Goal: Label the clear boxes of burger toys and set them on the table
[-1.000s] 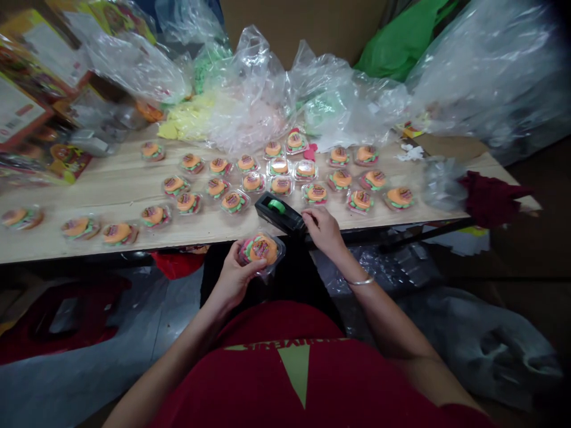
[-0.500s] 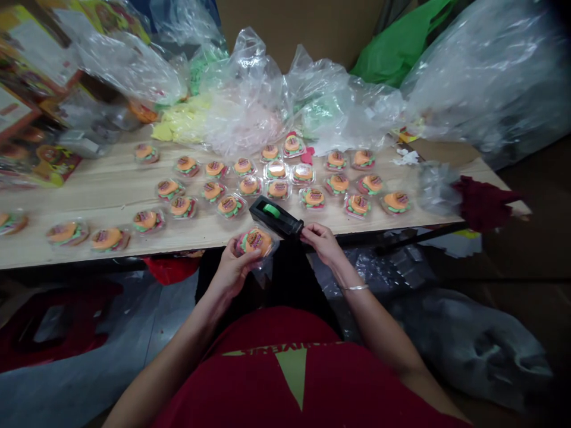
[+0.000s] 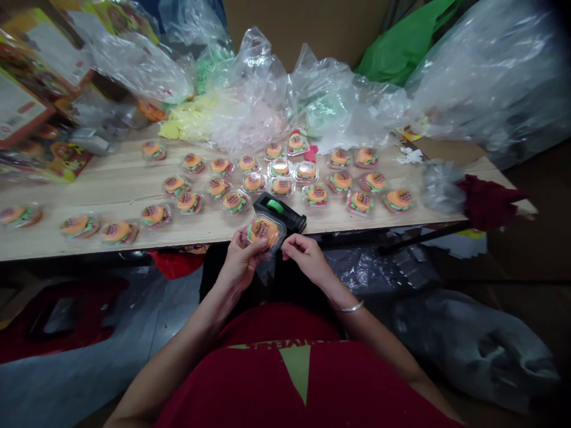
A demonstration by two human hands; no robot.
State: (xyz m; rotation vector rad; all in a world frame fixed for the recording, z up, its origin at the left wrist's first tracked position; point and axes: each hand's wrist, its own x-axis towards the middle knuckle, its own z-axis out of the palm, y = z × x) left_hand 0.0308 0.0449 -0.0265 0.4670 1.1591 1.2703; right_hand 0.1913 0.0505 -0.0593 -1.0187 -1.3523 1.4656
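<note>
My left hand (image 3: 238,267) grips a clear plastic clamshell with an orange burger-shaped toy (image 3: 264,232) inside, held just in front of the table edge. My right hand (image 3: 306,258) is pinched right beside the clamshell's right side, fingers together on something too small to name. A black tape dispenser with a green roll (image 3: 279,211) sits on the wooden table (image 3: 111,190) directly behind both hands. Several more packed burger clamshells (image 3: 281,185) lie in rows across the table.
Crumpled clear plastic bags (image 3: 254,101) pile up at the back, with a green bag (image 3: 401,41) behind. Printed cartons (image 3: 27,101) stand at the left. A dark red cloth (image 3: 486,199) lies at the right end. A red stool (image 3: 57,318) stands under the table.
My right hand left the tape dispenser's end and came left to the clamshell. My left hand lifted the clamshell slightly toward the table edge.
</note>
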